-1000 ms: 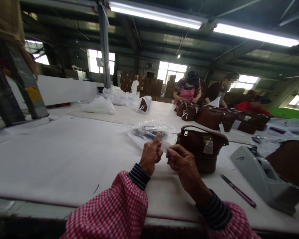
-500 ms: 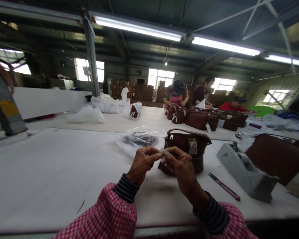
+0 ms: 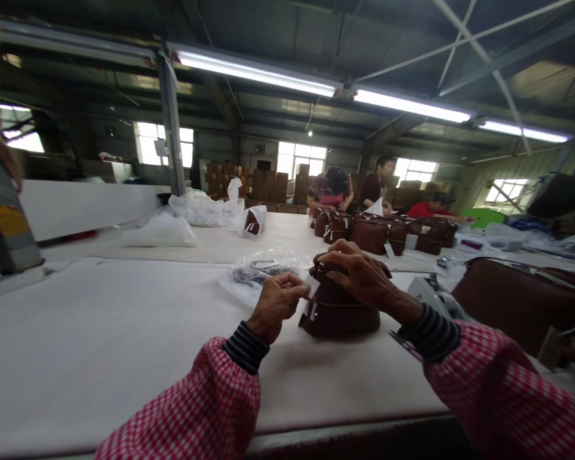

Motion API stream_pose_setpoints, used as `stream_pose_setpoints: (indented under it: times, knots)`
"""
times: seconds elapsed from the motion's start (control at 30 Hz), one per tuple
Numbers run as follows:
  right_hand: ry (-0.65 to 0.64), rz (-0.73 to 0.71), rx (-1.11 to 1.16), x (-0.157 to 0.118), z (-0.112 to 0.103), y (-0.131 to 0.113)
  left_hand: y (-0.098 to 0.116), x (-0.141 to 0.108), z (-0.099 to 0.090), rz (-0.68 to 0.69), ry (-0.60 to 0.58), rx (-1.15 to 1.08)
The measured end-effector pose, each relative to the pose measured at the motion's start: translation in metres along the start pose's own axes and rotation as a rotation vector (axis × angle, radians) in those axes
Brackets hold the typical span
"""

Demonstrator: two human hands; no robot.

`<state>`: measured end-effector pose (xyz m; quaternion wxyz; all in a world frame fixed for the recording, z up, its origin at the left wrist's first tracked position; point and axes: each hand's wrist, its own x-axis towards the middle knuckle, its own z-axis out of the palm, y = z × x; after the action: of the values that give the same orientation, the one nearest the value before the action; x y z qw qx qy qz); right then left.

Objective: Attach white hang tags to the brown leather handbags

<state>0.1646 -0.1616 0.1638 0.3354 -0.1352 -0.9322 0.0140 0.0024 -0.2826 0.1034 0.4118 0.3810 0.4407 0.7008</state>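
A small white paper piece (image 3: 312,285) is pinched between the thumb and fingers of my left hand (image 3: 278,303), beside the left side of a dark brown bag (image 3: 340,317). The bag stands upright on the white table (image 3: 138,358). My right hand (image 3: 359,271) reaches over the top of this bag with its fingers apart, near the zipper end, and hides much of the upper part. Behind my left hand lies a clear plastic bag with dark cords (image 3: 259,271).
A grey tape dispenser (image 3: 424,291) and scissors (image 3: 405,345) are partly behind my right arm. A large brown bag (image 3: 517,300) lies at the right. Across the table, people (image 3: 333,185) stand behind several brown bags (image 3: 371,234). White plastic wrapping (image 3: 199,209) lies at the back left.
My right hand has left the white piece and moved up and right over the brown bag, its fingers now apart. My left hand still holds the piece. The view has shifted slightly.
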Motion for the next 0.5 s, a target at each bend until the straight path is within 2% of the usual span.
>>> stream_pose_setpoints:
  times: [0.1, 0.17, 0.3, 0.5]
  knots:
    - [-0.202, -0.109, -0.126, 0.021, -0.009, 0.008, 0.005, 0.007, 0.002, 0.009, 0.042, 0.034]
    - [-0.248, -0.102, -0.128, 0.032, -0.011, 0.011, 0.008, 0.011, 0.002, 0.018, 0.076, 0.068]
    - [-0.242, -0.081, -0.004, 0.044, -0.01, 0.016, 0.009, 0.014, 0.004, 0.038, 0.143, 0.119]
    - [-0.209, -0.048, 0.123, 0.043, -0.004, 0.02, -0.004, 0.019, 0.013, 0.079, 0.147, 0.146]
